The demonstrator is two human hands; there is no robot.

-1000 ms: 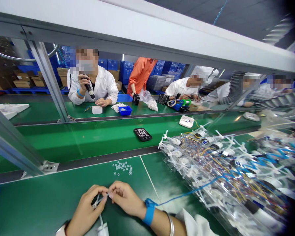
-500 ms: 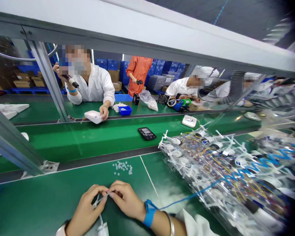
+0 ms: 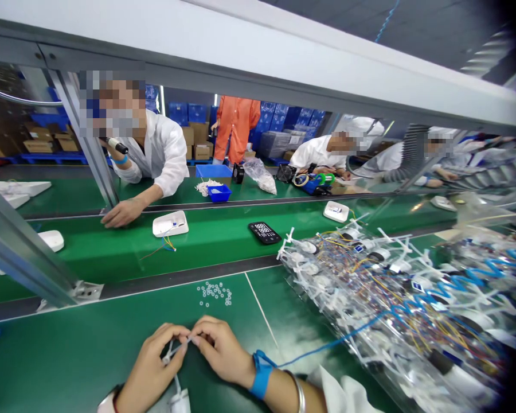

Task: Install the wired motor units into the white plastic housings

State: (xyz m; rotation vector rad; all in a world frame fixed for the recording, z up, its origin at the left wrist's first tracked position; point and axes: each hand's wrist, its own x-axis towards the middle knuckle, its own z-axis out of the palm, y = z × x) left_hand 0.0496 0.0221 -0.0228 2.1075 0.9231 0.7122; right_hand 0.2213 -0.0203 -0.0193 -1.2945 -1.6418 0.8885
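My left hand point(image 3: 155, 364) is closed around a thin white tube point(image 3: 171, 351) with a branching connector. The tube runs down to a white cylindrical part point(image 3: 180, 401) at the bottom edge of the view. My right hand point(image 3: 221, 350) pinches the tube's far tip, its fingertips meeting those of the left. Whether a small ring sits between the fingertips is too small to tell. Just beyond my hands, several small white rings point(image 3: 215, 291) lie scattered on the green work surface point(image 3: 81, 350).
At right lies a heap of tube-and-wire assemblies point(image 3: 395, 287); a blue coiled cord point(image 3: 348, 334) runs from my wristband across it. Beyond, a green conveyor point(image 3: 215, 241) carries white housings point(image 3: 171, 223) and a black display panel point(image 3: 264, 233). A metal post point(image 3: 26, 241) stands left. Co-workers sit opposite.
My hands hold nearly the same pose. The co-worker opposite has let go of a white housing and reached left; housings and display panel have shifted slightly right along the conveyor.
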